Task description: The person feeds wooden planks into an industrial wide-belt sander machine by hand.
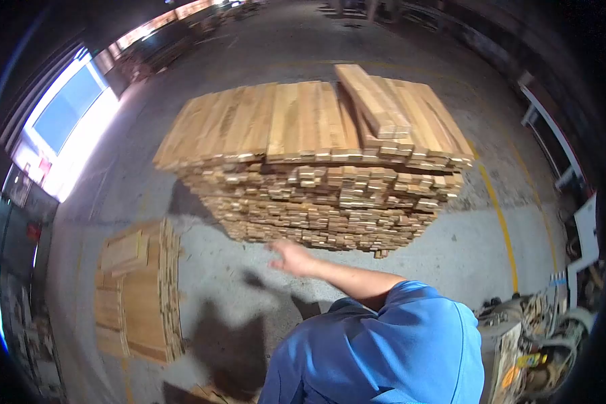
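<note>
My right hand (pixel 292 259) reaches out to the left across my front, its arm bare below a blue sleeve (pixel 417 303). Its fingers look apart, with nothing visible between them, though they are small and slightly blurred. In the view it lies just below the near foot of a large stack of wooden boards (pixel 303 124); I see no contact. A few thicker pieces of lumber (pixel 374 101) rest at an angle on top of that stack, toward its right side. My left hand is out of view.
A lower pile of wooden panels (pixel 143 303) stands on the concrete floor (pixel 215 269) at left, with a smaller board (pixel 125 252) on top. Machinery (pixel 532 343) stands close at lower right. Yellow lines (pixel 498 212) mark the floor. A bright doorway (pixel 71 111) opens at far left.
</note>
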`<state>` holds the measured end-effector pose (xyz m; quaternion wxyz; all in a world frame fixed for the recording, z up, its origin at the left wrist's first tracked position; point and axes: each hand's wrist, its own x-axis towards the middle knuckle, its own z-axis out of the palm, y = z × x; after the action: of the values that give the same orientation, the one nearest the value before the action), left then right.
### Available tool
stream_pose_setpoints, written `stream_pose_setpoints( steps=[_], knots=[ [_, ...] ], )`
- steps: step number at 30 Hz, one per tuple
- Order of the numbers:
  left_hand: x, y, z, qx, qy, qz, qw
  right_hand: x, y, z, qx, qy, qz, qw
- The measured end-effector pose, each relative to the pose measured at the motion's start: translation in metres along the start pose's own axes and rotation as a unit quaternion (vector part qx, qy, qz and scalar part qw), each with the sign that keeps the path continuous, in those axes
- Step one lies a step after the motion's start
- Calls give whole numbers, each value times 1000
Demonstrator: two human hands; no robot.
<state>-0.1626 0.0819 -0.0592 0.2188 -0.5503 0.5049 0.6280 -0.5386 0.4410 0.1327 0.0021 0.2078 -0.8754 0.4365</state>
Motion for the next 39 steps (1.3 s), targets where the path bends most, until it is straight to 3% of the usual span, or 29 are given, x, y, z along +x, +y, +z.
stream_pose_setpoints(
  steps=[2, 5, 6, 8, 9, 11, 14, 16, 19, 23, 26, 29, 31, 34, 37, 39],
  knots=[
    [16, 44, 0, 20, -32, 36, 999, 14, 6, -84, -95, 186, -45, 977],
    [42, 130, 25, 34, -119, 149, 981, 12, 19, -203, -287, 317, 54, 902],
    [48, 158, 43, 48, -148, 201, 967, 10, 29, -235, -341, 388, 60, 854],
    [11, 223, 112, 140, -189, 321, 917, 6, 41, -296, -380, 408, 143, 818],
    [26, 243, 148, 133, -217, 402, 879, 7, 44, -321, -379, 416, 166, 810],
    [22, 280, 224, 127, -281, 464, 831, 13, 62, -357, -394, 402, 196, 803],
    [-110, 337, 357, 198, -333, 449, 805, 27, 80, -388, -371, 331, 246, 832],
    [-140, 351, 425, 207, -393, 462, 768, 31, 89, -396, -339, 297, 235, 861],
    [-203, 360, 499, 204, -472, 448, 731, 32, 83, -393, -337, 307, 218, 863],
    [-236, 364, 565, 148, -574, 339, 731, 23, 58, -374, -333, 329, 189, 863],
    [-253, 364, 592, 89, -626, 211, 746, 4, 35, -355, -321, 333, 143, 875],
    [-270, 363, 611, 27, -699, 78, 711, -7, 7, -334, -332, 312, 111, 883],
    [-274, 358, 616, -10, -652, 116, 749, -12, -8, -320, -329, 279, 76, 899],
    [-233, 363, 604, -10, -620, 101, 778, -18, -8, -318, -181, 187, 36, 965],
    [-231, 382, 576, 46, -592, 202, 779, -14, 20, -340, -204, 180, 27, 962],
    [-224, 398, 556, 71, -545, 234, 802, -6, 47, -350, -386, 179, 54, 903]
  ],
)
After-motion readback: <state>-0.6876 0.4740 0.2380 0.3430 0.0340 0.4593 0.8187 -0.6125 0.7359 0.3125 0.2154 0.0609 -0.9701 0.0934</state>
